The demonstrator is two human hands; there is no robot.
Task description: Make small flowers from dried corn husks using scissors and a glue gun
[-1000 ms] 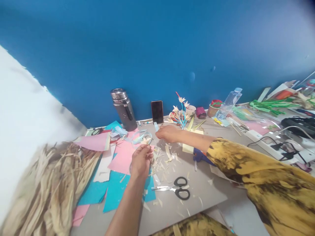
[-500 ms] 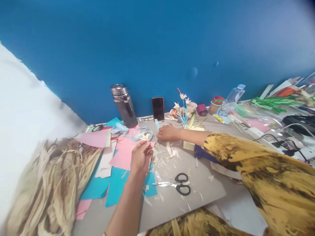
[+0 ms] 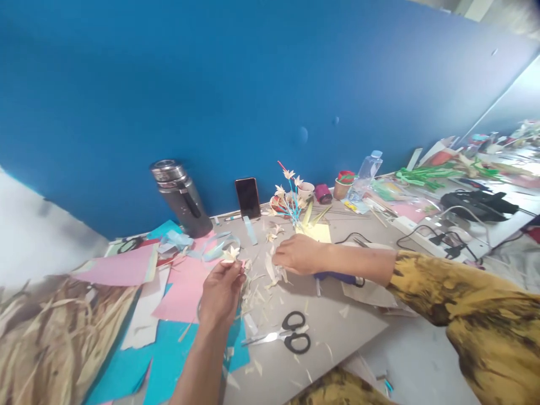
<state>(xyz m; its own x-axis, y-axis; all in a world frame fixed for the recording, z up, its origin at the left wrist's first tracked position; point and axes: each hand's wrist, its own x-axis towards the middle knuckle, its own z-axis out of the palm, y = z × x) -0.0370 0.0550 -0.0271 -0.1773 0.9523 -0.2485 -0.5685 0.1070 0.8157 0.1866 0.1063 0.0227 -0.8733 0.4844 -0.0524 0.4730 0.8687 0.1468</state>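
My left hand (image 3: 223,288) is closed in a pinch on a small cream flower (image 3: 231,255), its pointed petals facing up above the fingertips. To the right, my right hand (image 3: 298,254) reaches down with bent fingers touching pale husk strips (image 3: 272,271) on the board. Its fingertips are partly hidden, so I cannot tell what is between them. Two loose flowers (image 3: 275,229) lie just beyond it. Black-handled scissors (image 3: 287,334) lie nearer me, blades pointing left. Behind my right hand stand cream flowers on blue and red stems (image 3: 291,194).
A dark flask (image 3: 182,197) and a phone (image 3: 248,198) stand by the blue wall. Pink paper (image 3: 179,295), blue sheets (image 3: 169,349) and dried husks (image 3: 54,337) cover the left. Rightward are a bottle (image 3: 369,169), power strip (image 3: 422,236) and blue-handled tool (image 3: 337,277).
The view has turned to the right. My right hand has come nearer, onto the husk strips, and two loose flowers now show where it was. My left hand still holds its flower.
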